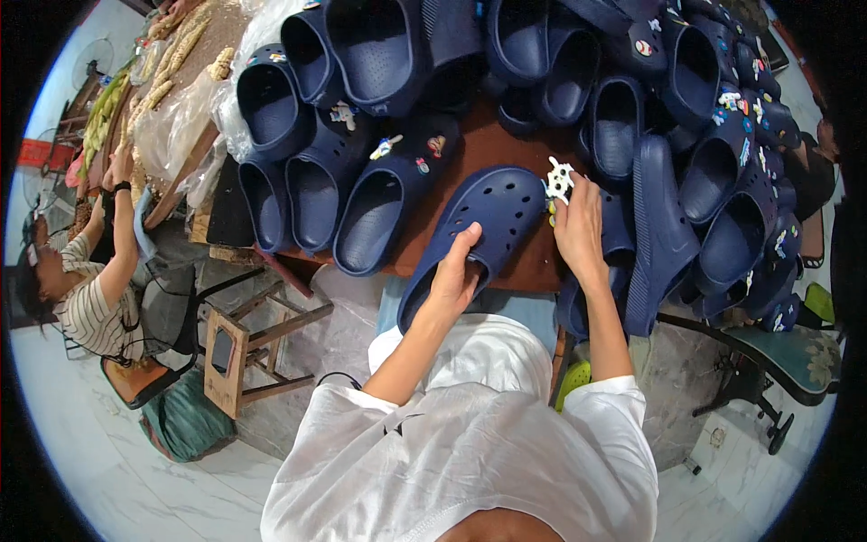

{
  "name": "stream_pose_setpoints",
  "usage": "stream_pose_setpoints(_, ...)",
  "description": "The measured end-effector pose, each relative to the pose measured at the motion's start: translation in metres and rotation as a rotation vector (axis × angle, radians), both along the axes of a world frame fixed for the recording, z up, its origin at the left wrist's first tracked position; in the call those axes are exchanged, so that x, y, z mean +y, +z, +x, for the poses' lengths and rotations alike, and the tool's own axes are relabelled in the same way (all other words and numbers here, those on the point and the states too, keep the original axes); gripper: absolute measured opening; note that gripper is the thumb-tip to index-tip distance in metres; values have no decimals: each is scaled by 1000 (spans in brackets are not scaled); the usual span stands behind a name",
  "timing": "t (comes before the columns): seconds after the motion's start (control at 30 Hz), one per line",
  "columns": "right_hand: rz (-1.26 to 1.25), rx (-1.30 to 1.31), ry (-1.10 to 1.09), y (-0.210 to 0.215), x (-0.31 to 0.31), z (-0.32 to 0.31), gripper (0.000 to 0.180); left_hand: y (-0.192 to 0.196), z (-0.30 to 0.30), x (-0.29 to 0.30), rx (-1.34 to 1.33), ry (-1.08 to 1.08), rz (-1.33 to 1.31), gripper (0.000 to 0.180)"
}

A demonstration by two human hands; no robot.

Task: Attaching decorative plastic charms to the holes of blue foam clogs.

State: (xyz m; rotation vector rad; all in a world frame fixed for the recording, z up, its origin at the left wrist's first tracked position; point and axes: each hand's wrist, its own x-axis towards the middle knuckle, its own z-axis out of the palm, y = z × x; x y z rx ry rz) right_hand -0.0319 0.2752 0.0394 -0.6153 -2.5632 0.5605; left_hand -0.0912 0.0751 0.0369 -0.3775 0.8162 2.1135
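navy clog (488, 210), likely light, springy foam, best taken by its opening rim, where left hand (452, 278) grips; right hand (580, 230) pinches white charm (560, 181).

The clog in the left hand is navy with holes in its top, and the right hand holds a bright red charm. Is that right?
Not quite: the charm in the right hand is mostly white, not red, as the head view shows. The left hand does hold a navy clog with holes in its top.
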Motion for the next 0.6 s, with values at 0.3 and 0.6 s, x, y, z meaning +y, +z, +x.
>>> stream_pose_setpoints(0.3, -427, 68, 147, 21, -94, 61, 51, -18, 9, -16, 193, -206, 53, 51)
stream_pose_setpoints(0.6, -740, -38, 279, -21, -150, 96, 88, 12, 12, -7, 205, -38, 245, 48)
